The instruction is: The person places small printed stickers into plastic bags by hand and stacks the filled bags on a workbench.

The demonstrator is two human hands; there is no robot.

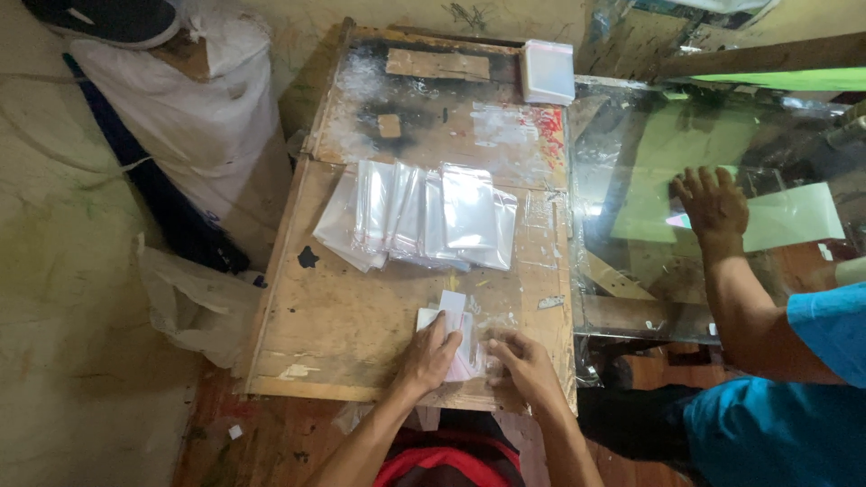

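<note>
Clear sleeves (424,221) — co-worker's hand (713,206) beside

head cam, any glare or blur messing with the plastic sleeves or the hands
Head view: glare whitens the clear sleeves and the glass panel at right; the left hand and right hand are slightly soft, as is the small card stack they hold; the frame edges bend a little.

A fanned row of clear, flat rectangular plastic pouches (424,221) lies at the frame's centre on the worn wooden table (334,316). A neat stack of small clear pouches with a whitish look (548,72) sits at upper centre-right. Low in the centre, a small bunch of white rectangular cards in a clear sleeve (454,325) lies near the table's front edge.
</note>
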